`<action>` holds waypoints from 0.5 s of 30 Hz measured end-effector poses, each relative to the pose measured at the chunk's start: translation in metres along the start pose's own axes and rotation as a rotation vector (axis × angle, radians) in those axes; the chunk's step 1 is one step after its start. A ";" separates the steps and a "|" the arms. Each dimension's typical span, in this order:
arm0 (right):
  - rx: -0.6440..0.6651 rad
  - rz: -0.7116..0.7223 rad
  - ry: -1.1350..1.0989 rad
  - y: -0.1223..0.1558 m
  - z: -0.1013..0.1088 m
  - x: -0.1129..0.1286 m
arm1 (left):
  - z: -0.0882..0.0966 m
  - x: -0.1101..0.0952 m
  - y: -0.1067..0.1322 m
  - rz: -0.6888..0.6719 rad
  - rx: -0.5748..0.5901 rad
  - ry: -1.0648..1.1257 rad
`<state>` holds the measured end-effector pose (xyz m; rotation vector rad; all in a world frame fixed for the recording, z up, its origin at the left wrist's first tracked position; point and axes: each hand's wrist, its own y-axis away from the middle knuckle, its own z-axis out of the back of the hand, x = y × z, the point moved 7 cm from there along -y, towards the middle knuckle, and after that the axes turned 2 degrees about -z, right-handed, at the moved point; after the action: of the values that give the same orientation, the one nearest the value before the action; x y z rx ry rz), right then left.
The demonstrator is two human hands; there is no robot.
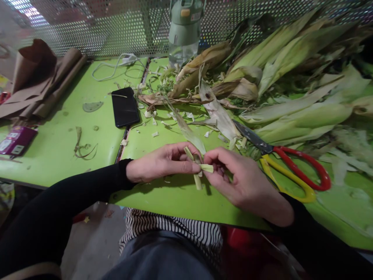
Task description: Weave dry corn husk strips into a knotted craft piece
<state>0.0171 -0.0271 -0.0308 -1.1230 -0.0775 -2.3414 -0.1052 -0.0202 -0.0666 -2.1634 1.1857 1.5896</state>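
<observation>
Crossed strips of pale green corn husk [198, 182] are held just above the front part of the green table. My left hand [161, 162] pinches them between thumb and fingers where they overlap. Close against it, my right hand [243, 179] is closed, its thumb and forefinger at the end of the strip that points right. A long pale husk leaf [190, 132] runs away behind the fingers; I cannot tell whether it is joined to the held strips. Scissors [269, 148] with one red and one yellow handle lie right beside my right hand.
Corn husks [309, 112] heap up along the right and back, with scraps around them. A black phone [126, 109], white cable [101, 74] and water bottle [185, 35] are farther back. Brown paper [55, 85] and a purple box [18, 140] lie left. A perforated metal panel [116, 39] stands behind.
</observation>
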 end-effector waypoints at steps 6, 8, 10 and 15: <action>0.056 0.102 0.079 0.001 -0.004 0.005 | 0.003 0.007 0.000 0.009 -0.018 -0.019; 0.076 0.058 0.014 0.001 -0.006 0.002 | 0.003 0.007 0.000 -0.003 -0.015 -0.024; 0.097 -0.030 -0.089 0.001 -0.008 -0.003 | 0.001 0.005 0.001 -0.005 0.001 -0.053; 0.064 -0.211 -0.304 0.003 -0.014 -0.013 | -0.004 0.001 0.006 0.018 -0.006 -0.082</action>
<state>0.0158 -0.0275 -0.0500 -1.4935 -0.3953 -2.3072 -0.1069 -0.0269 -0.0645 -2.0754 1.1809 1.6739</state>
